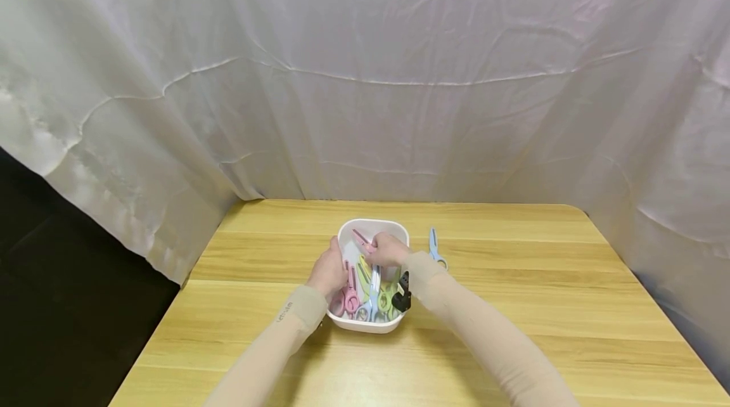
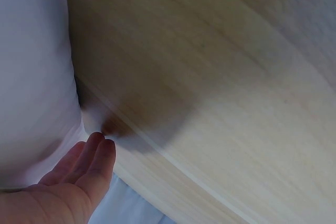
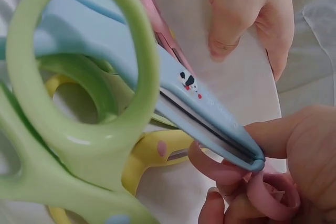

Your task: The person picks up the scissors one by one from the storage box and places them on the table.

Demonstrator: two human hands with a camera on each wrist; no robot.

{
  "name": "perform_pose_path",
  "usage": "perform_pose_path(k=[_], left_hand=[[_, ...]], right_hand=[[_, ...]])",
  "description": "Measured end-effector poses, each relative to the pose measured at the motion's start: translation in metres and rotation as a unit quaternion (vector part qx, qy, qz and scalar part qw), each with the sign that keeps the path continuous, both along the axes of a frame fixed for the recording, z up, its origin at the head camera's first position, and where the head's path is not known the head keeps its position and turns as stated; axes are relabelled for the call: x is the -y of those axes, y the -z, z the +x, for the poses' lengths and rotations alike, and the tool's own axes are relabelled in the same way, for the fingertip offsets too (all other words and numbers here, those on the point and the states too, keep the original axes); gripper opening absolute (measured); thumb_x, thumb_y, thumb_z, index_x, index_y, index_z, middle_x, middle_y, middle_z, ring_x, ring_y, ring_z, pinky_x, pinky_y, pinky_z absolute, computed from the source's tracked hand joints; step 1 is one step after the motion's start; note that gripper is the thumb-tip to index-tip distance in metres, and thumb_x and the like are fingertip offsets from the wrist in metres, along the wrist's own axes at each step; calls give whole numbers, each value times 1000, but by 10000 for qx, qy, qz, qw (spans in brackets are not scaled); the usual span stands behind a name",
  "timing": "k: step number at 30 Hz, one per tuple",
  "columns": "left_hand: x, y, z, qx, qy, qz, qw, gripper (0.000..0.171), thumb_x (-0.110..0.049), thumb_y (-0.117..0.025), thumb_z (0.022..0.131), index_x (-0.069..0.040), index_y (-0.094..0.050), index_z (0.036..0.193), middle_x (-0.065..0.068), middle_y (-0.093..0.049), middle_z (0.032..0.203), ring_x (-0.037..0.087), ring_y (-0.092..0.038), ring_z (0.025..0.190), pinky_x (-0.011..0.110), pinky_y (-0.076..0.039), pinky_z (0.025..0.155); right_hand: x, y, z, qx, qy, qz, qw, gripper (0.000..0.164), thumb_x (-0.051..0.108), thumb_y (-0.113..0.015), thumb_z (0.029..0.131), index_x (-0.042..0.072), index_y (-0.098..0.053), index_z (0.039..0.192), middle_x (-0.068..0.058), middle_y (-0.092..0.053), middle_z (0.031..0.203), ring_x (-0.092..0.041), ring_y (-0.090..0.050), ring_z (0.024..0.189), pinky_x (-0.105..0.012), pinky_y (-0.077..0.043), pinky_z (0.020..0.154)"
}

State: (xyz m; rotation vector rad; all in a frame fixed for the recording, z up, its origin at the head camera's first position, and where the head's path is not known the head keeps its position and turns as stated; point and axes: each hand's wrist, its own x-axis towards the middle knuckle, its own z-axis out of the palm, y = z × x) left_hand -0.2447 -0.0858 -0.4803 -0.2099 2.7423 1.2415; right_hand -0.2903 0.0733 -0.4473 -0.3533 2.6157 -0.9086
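Observation:
A white plastic bin (image 1: 365, 327) stands on the table, holding several pairs of scissors. My left hand (image 1: 329, 271) grips its left wall, the thumb inside and the fingers along the outside. Inside the bin's far part, my right hand (image 1: 389, 248) holds small pink scissors (image 3: 273, 195) by the handle loops; their blades point to the far left. Nearer me lie blue scissors (image 3: 210, 114), green scissors (image 3: 149, 61), yellow scissors (image 3: 152, 153) and another pink pair (image 1: 351, 296). The blue tip overlaps the held loops in the right wrist view.
Another pair of light blue scissors (image 1: 434, 245) lies on the wooden table (image 1: 530, 293), just right of the bin. A pale curtain (image 1: 399, 141) hangs behind the table's far edge and along its sides. A dark area (image 1: 68, 280) borders the left.

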Motion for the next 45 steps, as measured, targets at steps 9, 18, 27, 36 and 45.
perform_pose_path(k=[9, 18, 27, 36, 45], left_hand=[[-1, 0, -1, 39, -2, 12, 10000, 93, 13, -61, 86, -7, -10, 161, 26, -59, 133, 26, -63, 89, 33, -59, 77], [0, 0, -1, 8, 51, 100, 9999, 91, 12, -61, 86, -7, -12, 161, 22, -64, 117, 23, -63, 80, 31, -58, 69], [0, 1, -2, -101, 95, -143, 9998, 89, 11, -63, 86, -4, -15, 159, 23, -64, 120, 25, -64, 88, 37, -59, 80], [1, 2, -3, -78, 95, -97, 9999, 92, 12, -63, 85, -4, -13, 160, 24, -63, 122, 25, -64, 87, 36, -59, 79], [2, 2, -1, -119, 95, -64, 9999, 90, 13, -63, 84, -5, -16, 159, 22, -64, 117, 25, -64, 86, 35, -59, 75]], right_hand=[[0, 0, -3, -175, -57, -71, 9998, 16, 16, -70, 90, 4, -61, 93, -9, -63, 90, -19, -57, 82, -29, -52, 77], [0, 3, -6, -113, -97, -120, 9998, 14, 17, -67, 91, 4, -61, 93, -8, -63, 89, -18, -57, 82, -31, -53, 81], [-1, 7, -6, -3, -196, -206, 9996, 12, 15, -66, 91, 5, -59, 90, -7, -63, 82, -17, -61, 72, -25, -52, 72], [-1, 4, -4, -88, -230, -297, 9993, 13, 14, -66, 90, 4, -59, 91, -8, -64, 82, -16, -60, 70, -25, -53, 70], [-1, 0, -4, -136, -140, -373, 9991, 12, 14, -65, 91, 3, -60, 95, -9, -65, 85, -18, -62, 75, -29, -56, 76]])
